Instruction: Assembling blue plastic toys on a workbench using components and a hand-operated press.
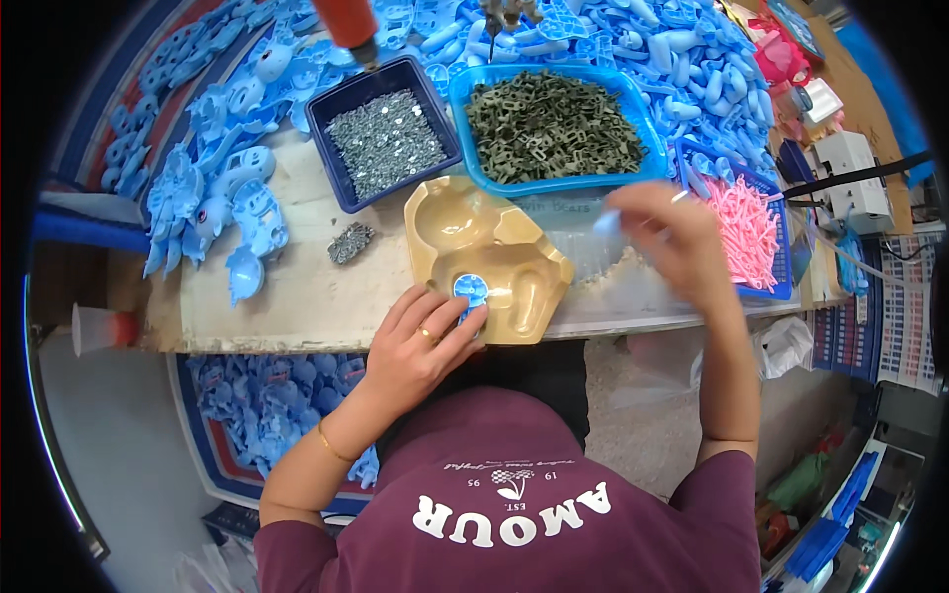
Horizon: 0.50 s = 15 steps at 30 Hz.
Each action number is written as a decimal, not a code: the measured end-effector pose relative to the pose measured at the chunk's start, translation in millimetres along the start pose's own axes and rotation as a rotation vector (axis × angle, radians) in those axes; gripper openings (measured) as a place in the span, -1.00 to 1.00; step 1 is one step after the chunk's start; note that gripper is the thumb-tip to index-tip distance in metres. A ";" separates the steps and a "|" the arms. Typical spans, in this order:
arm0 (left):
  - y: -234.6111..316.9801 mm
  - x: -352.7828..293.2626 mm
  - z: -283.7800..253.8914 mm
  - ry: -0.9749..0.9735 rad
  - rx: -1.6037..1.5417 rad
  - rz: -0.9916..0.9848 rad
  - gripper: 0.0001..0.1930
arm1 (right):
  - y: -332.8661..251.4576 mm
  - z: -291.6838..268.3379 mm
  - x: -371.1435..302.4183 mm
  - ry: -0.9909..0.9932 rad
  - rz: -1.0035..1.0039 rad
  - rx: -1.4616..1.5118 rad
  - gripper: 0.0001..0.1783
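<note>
In the middle of the bench lies a tan moulded tray [542, 259] with rounded hollows. My left hand [420, 346] rests over its near left edge, fingers curled around a blue round plastic part [471, 288] with a pale ribbed inside. Its lower side is hidden under my fingers. To the right of the tray, my right hand [682, 247] is raised and smeared by motion. A small light blue plastic piece [607, 223] sits pinched at its fingertips. Its exact shape is too blurred to tell.
Beyond the tray stand a navy bin [321, 138] of small screws and a blue basin [465, 168] of dark metal clips. A basket [769, 289] holds pink parts. Blue plastic parts [682, 59] pile behind. An orange-red power screwdriver [346, 22] hangs overhead; loose screws [350, 242] lie left.
</note>
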<state>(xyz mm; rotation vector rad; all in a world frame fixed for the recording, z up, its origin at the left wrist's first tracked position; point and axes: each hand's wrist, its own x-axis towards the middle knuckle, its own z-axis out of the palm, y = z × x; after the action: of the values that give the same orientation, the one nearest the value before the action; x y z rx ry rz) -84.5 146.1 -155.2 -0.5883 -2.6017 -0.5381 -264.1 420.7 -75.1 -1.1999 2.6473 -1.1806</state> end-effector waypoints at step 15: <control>26.2 24.9 31.8 0.111 -0.091 0.080 -0.59 | -48.1 33.0 -2.1 -0.162 -0.276 -0.267 -0.77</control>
<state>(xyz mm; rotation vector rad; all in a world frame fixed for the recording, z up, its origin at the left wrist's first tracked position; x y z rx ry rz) -102.3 190.1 -162.9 -0.6698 -2.4487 -0.6468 -222.1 380.7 -68.7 -1.6687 2.6397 -0.7237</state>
